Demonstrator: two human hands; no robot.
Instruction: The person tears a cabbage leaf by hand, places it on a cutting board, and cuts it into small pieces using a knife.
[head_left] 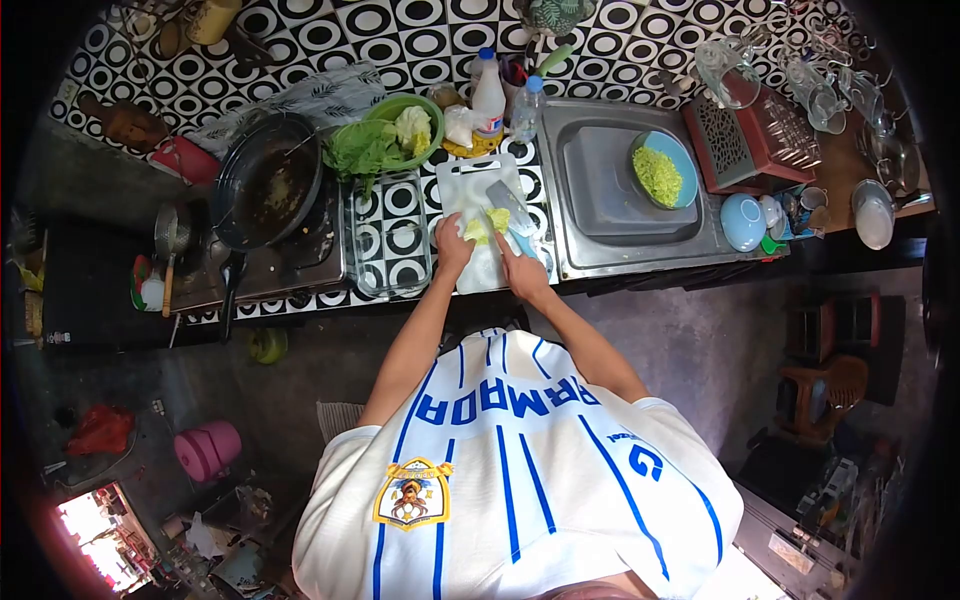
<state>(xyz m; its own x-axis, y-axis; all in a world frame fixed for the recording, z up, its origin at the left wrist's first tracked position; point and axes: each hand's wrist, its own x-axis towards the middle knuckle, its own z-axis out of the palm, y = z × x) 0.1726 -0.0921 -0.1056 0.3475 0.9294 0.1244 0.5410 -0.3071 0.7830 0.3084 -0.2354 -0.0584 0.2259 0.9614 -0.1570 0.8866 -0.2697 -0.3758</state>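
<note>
Cut vegetable (476,233), pale yellow-green, lies on the white board (479,274).

The place is a kitchen with a domestic look, shown by the steel sink (640,254) and the bowl (688,163) of shredded greens (656,178) in it. Left of the sink come a white chopping board (455,190), a green basin (437,130) of leafy vegetables (362,148) and, farther along, a stove (325,252) bearing a large pan (265,185). Right of the sink stand drinking glasses (825,110), and behind it runs a wall of patterned tiles (385,22)
</note>
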